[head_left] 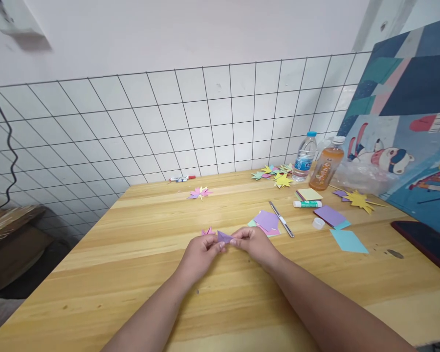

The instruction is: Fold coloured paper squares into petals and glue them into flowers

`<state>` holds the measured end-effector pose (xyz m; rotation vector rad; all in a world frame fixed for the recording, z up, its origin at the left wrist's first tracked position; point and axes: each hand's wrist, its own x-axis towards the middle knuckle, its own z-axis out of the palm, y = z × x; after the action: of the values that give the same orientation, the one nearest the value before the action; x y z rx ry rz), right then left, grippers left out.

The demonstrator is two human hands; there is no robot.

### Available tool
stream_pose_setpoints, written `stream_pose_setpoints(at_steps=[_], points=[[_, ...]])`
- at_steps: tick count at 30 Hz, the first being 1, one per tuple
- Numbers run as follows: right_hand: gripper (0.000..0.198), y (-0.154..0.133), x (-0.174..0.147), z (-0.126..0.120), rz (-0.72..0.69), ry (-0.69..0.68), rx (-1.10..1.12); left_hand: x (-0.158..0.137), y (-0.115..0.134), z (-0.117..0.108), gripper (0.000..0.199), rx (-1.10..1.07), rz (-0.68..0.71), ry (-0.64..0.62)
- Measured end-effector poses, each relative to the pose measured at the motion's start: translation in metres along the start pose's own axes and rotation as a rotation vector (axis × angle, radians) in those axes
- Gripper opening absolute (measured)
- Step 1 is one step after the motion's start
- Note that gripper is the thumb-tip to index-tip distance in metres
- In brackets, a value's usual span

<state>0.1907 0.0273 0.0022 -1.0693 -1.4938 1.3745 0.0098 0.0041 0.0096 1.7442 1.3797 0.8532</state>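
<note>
A folded purple paper (224, 237) was held over the tabletop (132, 274), its lower edge and right end partly covered, so its full outline could not be made out. It was pinched by the fingers of the left hand (199, 254) and of the right hand (255, 244). Its long axis was set roughly left to right, one corner being pointed up and leftward. A pink folded paper (207, 231) was partly hidden behind the left hand.
</note>
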Motion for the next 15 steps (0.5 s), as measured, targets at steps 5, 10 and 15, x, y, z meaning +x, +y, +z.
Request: stream_pose_setpoints(at_steps=[5,10,15], points=[[0.023,0.001,-0.0005,0.0024,-0.053,-0.006,-0.034,-0.0002,0.0001,-0.0005,0.025,0.014,-0.023,-0.005],[0.029,-0.0023,-0.002,0.0059,-0.071,-0.056,-0.011,-0.0022,0.0014,0.0026,0.028,0.093,0.07,-0.004],[0.026,-0.0003,-0.0016,0.0053,-0.004,-0.075,-0.007,-0.0017,-0.0015,0.0036,0.039,-0.019,0.068,-0.053]])
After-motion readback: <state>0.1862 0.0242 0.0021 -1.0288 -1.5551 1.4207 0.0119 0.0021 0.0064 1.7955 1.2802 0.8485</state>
